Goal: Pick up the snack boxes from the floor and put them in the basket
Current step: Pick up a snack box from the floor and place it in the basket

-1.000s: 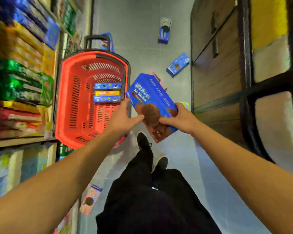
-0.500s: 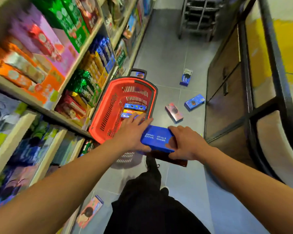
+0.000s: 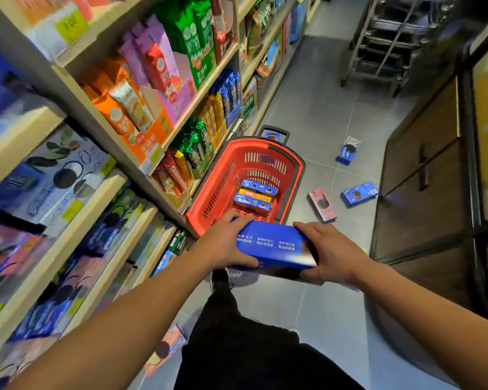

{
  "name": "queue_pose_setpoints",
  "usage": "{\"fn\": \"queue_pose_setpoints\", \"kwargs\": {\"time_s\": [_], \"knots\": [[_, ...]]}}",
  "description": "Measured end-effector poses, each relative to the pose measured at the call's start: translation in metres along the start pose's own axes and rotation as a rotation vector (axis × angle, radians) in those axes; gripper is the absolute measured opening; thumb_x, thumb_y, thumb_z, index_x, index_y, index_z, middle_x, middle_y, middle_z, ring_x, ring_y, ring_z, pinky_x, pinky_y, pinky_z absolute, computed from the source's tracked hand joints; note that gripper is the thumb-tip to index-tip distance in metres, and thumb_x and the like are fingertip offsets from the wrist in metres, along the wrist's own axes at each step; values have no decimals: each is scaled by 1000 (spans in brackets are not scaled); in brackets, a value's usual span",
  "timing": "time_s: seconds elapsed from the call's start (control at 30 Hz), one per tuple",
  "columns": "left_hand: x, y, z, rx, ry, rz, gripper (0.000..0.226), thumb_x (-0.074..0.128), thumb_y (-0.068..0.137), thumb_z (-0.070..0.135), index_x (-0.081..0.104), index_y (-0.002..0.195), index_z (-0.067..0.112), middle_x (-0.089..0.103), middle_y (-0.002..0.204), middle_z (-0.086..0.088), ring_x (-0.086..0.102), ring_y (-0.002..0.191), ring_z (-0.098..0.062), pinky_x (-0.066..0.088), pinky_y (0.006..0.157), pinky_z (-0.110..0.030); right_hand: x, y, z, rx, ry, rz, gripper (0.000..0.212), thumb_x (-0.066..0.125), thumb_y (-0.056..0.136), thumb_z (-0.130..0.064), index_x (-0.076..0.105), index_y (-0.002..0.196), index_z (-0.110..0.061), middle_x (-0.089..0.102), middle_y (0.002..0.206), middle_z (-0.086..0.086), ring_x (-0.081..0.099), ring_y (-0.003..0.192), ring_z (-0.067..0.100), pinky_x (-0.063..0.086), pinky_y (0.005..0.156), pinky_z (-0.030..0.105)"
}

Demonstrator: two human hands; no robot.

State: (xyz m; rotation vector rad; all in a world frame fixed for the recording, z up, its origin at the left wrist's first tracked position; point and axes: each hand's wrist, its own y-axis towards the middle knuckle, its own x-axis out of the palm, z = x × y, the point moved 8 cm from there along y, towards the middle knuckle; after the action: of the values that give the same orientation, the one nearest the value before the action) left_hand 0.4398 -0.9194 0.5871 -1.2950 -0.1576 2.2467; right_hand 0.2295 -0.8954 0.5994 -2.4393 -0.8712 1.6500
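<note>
I hold a large blue snack box [image 3: 273,247] flat between both hands, just over the near rim of the red basket [image 3: 293,181]. My left hand [image 3: 223,243] grips its left end, thumb underneath. My right hand [image 3: 330,253] grips its right end. Three slim boxes [image 3: 254,197], two blue and one yellow, lie in the basket's bottom. On the floor to the right lie a pink box [image 3: 321,205], a blue box [image 3: 359,194] and another blue box [image 3: 348,150] farther off. A pink box [image 3: 166,349] lies by my left leg.
Stocked snack shelves [image 3: 102,153] run along the left of the aisle, right against the basket. A dark wooden cabinet [image 3: 423,198] lines the right side. A metal rack [image 3: 392,43] stands at the far end. Grey tiled floor [image 3: 316,114] lies between.
The box has turned from tilted face-up to lying flat in both hands and moved toward the basket's near rim. My view has lifted, showing more of the shelves and aisle.
</note>
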Motion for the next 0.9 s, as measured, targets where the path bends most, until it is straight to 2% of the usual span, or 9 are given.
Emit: {"fn": "queue_pose_setpoints", "kwargs": {"time_s": [0.07, 0.13, 0.2, 0.27, 0.4, 0.57, 0.67, 0.77, 0.9], "knots": [[-16, 6, -22, -24, -59, 43, 107, 83, 54, 57, 36, 145, 27, 32, 131, 7, 42, 122, -14, 39, 103, -30, -6, 23, -3, 26, 82, 55, 107, 72, 58, -61, 26, 149, -28, 38, 145, -7, 37, 130, 13, 34, 105, 24], [-35, 13, -46, -40, -91, 85, 106, 84, 53, 58, 40, 143, 26, 35, 127, 7, 44, 118, -12, 37, 100, -26, -16, 43, -3, 80, 270, 154, 108, 85, 57, -51, 30, 147, -24, 37, 143, -9, 34, 126, -3, 28, 101, 13], [-56, 25, -73, -56, -138, 123, 105, 85, 52, 57, 41, 143, 26, 37, 122, 8, 43, 115, -9, 35, 97, -24, -24, 67, -5, 144, 535, 251, 105, 91, 61, -29, 30, 146, -25, 35, 138, -31, 32, 117, -24, 29, 94, 1], [-74, 39, -98, -82, -191, 120, 103, 86, 54, 53, 41, 142, 27, 36, 123, 8, 40, 114, -8, 34, 99, -25, -23, 91, -7, 214, 744, 287, 96, 87, 68, -13, 30, 143, -34, 33, 125, -54, 40, 114, -27, 43, 90, 5], [-90, 63, -134, -108, -239, 39, 110, 76, 47, 65, 39, 144, 29, 36, 123, 7, 43, 117, -13, 40, 104, -34, -11, 130, -17, 299, 918, 283, 92, 87, 70, -20, 35, 145, -34, 53, 131, -25, 52, 125, 5, 50, 89, 19], [-91, 89, -173, -122, -291, -4, 115, 71, 47, 70, 33, 148, 30, 32, 140, 6, 37, 131, -13, 32, 110, -30, 2, 164, -20, 377, 1005, 295, 97, 89, 66, -21, 35, 146, -30, 55, 128, -20, 53, 115, -7, 50, 91, 21], [-82, 106, -195, -221, -390, 23, 116, 73, 46, 64, 32, 148, 27, 30, 148, 5, 31, 138, -10, 25, 112, -25, 21, 182, -6, 436, 1044, 283, 96, 89, 66, -20, 37, 146, -30, 56, 125, -21, 54, 118, -1, 51, 89, 20], [-60, 128, -219, -356, -499, 15, 116, 74, 43, 59, 34, 147, 25, 52, 132, 7, 52, 119, -11, 40, 103, -27, 40, 203, 12, 466, 1072, 255, 91, 85, 70, -11, 38, 145, -30, 56, 125, -18, 55, 118, 3, 51, 79, 12], [-31, 162, -241, -397, -546, 16, 119, 72, 38, 62, 37, 145, 24, 51, 128, 11, 51, 115, -5, 38, 93, -18, 74, 239, 45, 529, 1088, 180, 83, 81, 72, -1, 40, 140, -27, 58, 113, -18, 59, 91, -18, 45, 69, 2]]}}
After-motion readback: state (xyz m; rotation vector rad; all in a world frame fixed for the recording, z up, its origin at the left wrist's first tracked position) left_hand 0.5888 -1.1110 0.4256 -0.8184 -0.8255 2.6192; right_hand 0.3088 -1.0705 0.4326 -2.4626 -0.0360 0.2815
